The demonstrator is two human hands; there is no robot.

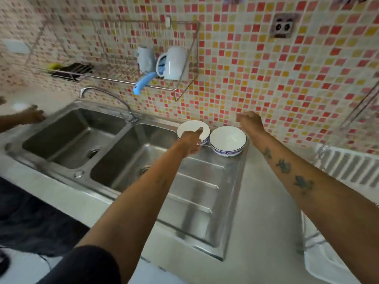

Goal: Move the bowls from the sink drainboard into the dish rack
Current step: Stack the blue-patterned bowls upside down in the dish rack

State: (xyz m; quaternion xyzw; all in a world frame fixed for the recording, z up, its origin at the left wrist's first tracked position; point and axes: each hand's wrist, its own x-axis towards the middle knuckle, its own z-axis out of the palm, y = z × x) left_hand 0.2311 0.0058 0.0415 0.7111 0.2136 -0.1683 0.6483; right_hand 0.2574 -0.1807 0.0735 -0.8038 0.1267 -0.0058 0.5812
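Observation:
Two white bowls with blue patterned bands stand side by side at the far end of the steel drainboard (196, 181). My left hand (191, 141) grips the left bowl (190, 128), thumb over its rim and fingers under its side. The right bowl (227, 138) stands untouched. My right hand (249, 121) hovers just behind and right of it, fingers loosely bent, holding nothing. A wire dish rack (123, 79) hangs on the tiled wall above the sink.
The wire rack holds two mugs (175, 63), a blue-handled brush (141, 85) and a dark item at its left. A double sink (73, 136) with a faucet (106, 93) lies left of the drainboard. Another person's hand (33, 115) rests at the far left. A white slatted rack (352, 169) stands at right.

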